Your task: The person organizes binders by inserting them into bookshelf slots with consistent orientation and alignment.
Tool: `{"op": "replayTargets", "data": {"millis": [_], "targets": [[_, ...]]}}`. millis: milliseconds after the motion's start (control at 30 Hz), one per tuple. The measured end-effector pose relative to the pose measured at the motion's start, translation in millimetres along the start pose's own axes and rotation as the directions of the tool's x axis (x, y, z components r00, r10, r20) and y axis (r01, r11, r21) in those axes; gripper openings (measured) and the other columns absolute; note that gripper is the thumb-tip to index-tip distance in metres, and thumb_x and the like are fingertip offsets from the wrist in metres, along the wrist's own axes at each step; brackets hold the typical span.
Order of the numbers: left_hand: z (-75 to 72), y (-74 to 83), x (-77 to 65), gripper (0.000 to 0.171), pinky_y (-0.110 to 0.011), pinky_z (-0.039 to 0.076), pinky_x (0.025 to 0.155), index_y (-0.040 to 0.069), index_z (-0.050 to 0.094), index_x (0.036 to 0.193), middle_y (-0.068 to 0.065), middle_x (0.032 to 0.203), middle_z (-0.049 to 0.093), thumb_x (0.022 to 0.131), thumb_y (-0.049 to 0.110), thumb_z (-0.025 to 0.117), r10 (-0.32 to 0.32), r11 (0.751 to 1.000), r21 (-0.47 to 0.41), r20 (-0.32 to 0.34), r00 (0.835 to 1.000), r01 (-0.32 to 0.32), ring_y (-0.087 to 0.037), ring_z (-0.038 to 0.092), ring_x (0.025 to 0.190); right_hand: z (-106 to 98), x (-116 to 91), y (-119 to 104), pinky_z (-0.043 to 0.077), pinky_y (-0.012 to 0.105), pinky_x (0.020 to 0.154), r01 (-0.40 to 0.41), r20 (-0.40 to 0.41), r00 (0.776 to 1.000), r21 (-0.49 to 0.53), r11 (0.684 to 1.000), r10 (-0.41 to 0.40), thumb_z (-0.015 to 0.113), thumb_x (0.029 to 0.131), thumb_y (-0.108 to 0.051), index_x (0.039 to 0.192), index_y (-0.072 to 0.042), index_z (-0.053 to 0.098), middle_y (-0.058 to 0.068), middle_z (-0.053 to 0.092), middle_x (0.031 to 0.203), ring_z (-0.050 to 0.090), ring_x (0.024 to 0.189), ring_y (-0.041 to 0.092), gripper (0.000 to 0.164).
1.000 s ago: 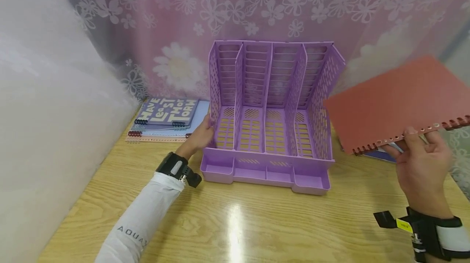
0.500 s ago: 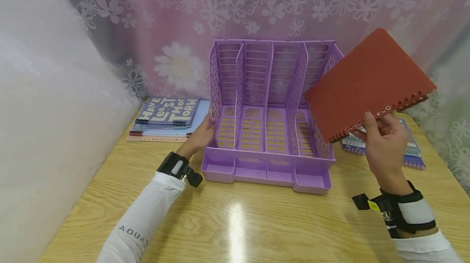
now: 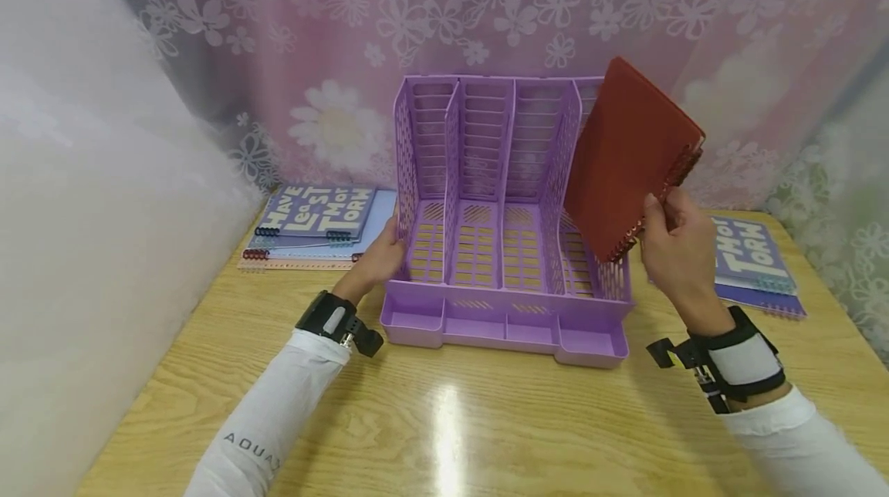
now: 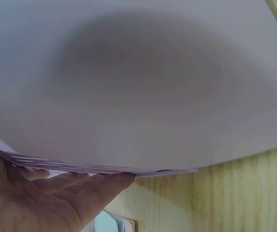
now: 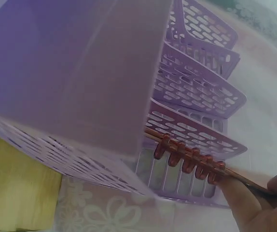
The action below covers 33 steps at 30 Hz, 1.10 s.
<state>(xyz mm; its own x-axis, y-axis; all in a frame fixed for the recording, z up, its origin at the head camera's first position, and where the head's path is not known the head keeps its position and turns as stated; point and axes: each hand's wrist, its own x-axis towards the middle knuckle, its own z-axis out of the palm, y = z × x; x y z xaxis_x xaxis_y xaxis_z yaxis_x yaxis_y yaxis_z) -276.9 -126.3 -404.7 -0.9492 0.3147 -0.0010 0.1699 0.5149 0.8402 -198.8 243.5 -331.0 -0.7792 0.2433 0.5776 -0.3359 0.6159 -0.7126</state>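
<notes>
Rack [image 3: 507, 312] is lilac all over, and the notebook [image 3: 628, 165] is a plain brick red with red rings [image 5: 189, 163] to match. Curtain [image 3: 486, 11] is pinky mauve with a white flower print, surface [image 3: 542, 427] is yellowish wood grain. Left pile [image 3: 316, 213] goes cream-lettered grey-blue, then pale blue, then peachy; right pile [image 3: 757, 250] is grey-blue over deep blue. Sleeves [image 3: 278, 412] white, straps [image 3: 746, 363] black and pale grey.

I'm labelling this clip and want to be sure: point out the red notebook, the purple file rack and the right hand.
Red notebook [image 3: 633, 153]: head view, middle of its cover.
Purple file rack [image 3: 500, 301]: head view, its front wall.
Right hand [image 3: 679, 259]: head view, middle of the hand.
</notes>
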Motion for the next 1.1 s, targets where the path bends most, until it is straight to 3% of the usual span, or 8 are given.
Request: {"op": "replayTargets", "data": {"millis": [300, 567, 667, 767, 867, 933, 1000, 1100], "targets": [[-2.4, 2.3, 0.5, 0.055, -0.046, 0.018, 0.109, 0.005, 0.007, 0.143, -0.025, 0.143, 0.027, 0.092, 0.011, 0.027, -0.006, 1.000, -0.007, -0.023, 1.000, 0.006, -0.031, 0.023, 0.131, 5, 4, 2, 0.032, 0.019, 0.047, 0.058, -0.046, 0.997, -0.108, 0.992, -0.063, 0.044, 0.093, -0.027, 0.102, -0.005, 0.062, 0.015, 0.062, 0.076, 0.046, 0.057, 0.006, 0.030], [1.1, -1.0, -1.1, 0.054, -0.048, 0.019, 0.108, 0.005, 0.008, 0.143, -0.026, 0.141, 0.029, 0.093, 0.013, 0.027, -0.040, 0.998, -0.039, -0.011, 0.999, 0.039, -0.034, 0.025, 0.130, 34, 15, 10, 0.038, 0.031, 0.053, 0.077, 0.194, 0.979, -0.111, 0.991, -0.054, 0.043, 0.094, -0.028, 0.098, -0.005, 0.057, 0.017, 0.059, 0.077, 0.050, 0.064, 0.020, 0.027], [2.8, -0.8, -2.4, 0.054, -0.048, 0.019, 0.108, 0.006, 0.009, 0.143, -0.025, 0.141, 0.029, 0.093, 0.014, 0.027, -0.042, 0.999, -0.029, -0.013, 0.999, 0.042, -0.033, 0.026, 0.130, 42, 15, 16, 0.048, 0.040, 0.067, 0.070, 0.364, 0.931, -0.094, 0.993, -0.031, 0.046, 0.093, -0.027, 0.113, -0.009, 0.055, 0.019, 0.063, 0.097, 0.059, 0.083, 0.029, 0.028], [3.3, -0.5, -3.1, 0.054, -0.048, 0.018, 0.108, 0.006, 0.009, 0.143, -0.025, 0.141, 0.029, 0.093, 0.013, 0.027, -0.037, 0.999, -0.033, -0.013, 0.999, 0.036, -0.033, 0.025, 0.130, 45, 15, 20, 0.046, 0.047, 0.085, 0.052, 0.551, 0.835, -0.104, 0.993, 0.013, 0.049, 0.092, -0.023, 0.128, -0.006, 0.045, 0.023, 0.054, 0.122, 0.053, 0.107, 0.036, 0.039], [3.1, 0.0, -3.2, 0.054, -0.048, 0.018, 0.108, 0.006, 0.009, 0.143, -0.026, 0.140, 0.030, 0.092, 0.013, 0.028, -0.030, 0.998, -0.051, -0.015, 0.999, 0.029, -0.033, 0.026, 0.129, 46, 14, 23, 0.043, 0.049, 0.090, 0.056, 0.679, 0.729, -0.179, 0.982, 0.082, 0.048, 0.092, -0.019, 0.132, 0.002, 0.036, 0.029, 0.045, 0.130, 0.049, 0.111, 0.039, 0.047], [2.8, 0.2, -3.1, 0.055, -0.048, 0.018, 0.108, 0.006, 0.009, 0.143, -0.026, 0.140, 0.031, 0.092, 0.013, 0.028, -0.033, 0.998, -0.051, -0.020, 0.999, 0.032, -0.033, 0.027, 0.129, 45, 12, 24, 0.042, 0.049, 0.091, 0.062, 0.718, 0.687, -0.207, 0.976, 0.109, 0.046, 0.093, -0.016, 0.133, 0.007, 0.032, 0.033, 0.042, 0.130, 0.049, 0.111, 0.040, 0.049], [2.4, -0.1, -2.8, 0.055, -0.048, 0.019, 0.108, 0.006, 0.009, 0.143, -0.025, 0.140, 0.031, 0.092, 0.013, 0.028, -0.038, 0.998, -0.044, -0.021, 0.999, 0.037, -0.033, 0.027, 0.129, 44, 11, 23, 0.042, 0.049, 0.091, 0.075, 0.719, 0.684, -0.231, 0.970, 0.119, 0.044, 0.093, -0.015, 0.134, 0.009, 0.028, 0.034, 0.041, 0.130, 0.049, 0.110, 0.040, 0.051], [2.2, -1.2, -2.6, 0.054, -0.048, 0.019, 0.108, 0.006, 0.010, 0.143, -0.024, 0.140, 0.031, 0.092, 0.014, 0.029, -0.045, 0.998, -0.036, -0.024, 0.999, 0.044, -0.033, 0.026, 0.130, 40, 11, 20, 0.045, 0.048, 0.086, 0.072, 0.688, 0.718, -0.226, 0.971, 0.107, 0.041, 0.094, -0.015, 0.134, 0.008, 0.030, 0.033, 0.046, 0.126, 0.050, 0.109, 0.040, 0.048]]}}
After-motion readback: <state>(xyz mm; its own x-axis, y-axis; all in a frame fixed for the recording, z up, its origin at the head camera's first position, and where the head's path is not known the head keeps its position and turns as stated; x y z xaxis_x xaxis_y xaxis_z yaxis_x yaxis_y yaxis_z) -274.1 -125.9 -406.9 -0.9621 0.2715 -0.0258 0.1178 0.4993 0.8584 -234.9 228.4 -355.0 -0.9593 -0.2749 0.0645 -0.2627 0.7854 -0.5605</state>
